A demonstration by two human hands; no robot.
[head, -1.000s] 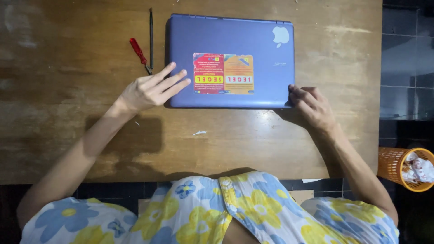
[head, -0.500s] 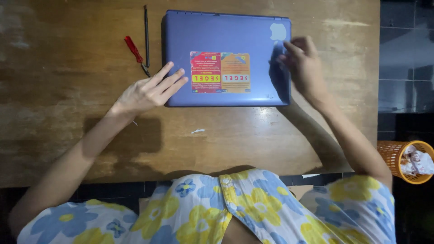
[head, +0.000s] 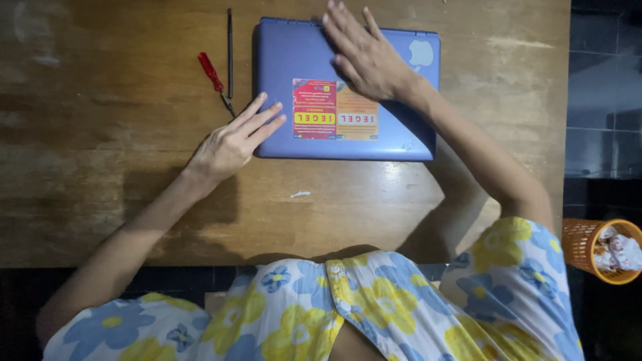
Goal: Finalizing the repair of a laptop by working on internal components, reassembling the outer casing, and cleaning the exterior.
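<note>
Closed blue laptop [head: 348,90] at table [head: 100,200] far edge. Left hand [head: 231,140] flat, fingers spread on near-left corner; right hand [head: 364,57] flat, open, nothing gripped. Laptop best steadied by left corner. Red screwdriver [head: 210,72] left, untouched.

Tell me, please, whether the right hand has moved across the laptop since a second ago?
Yes. The right hand went from the blue laptop's near right corner to its far edge, left of the pale sticker.

- Left hand [head: 231,142]: flat, fingers spread, fingertips on the near-left corner of the laptop [head: 294,60].
- Right hand [head: 364,57]: flat, palm down, on its far edge.
</note>
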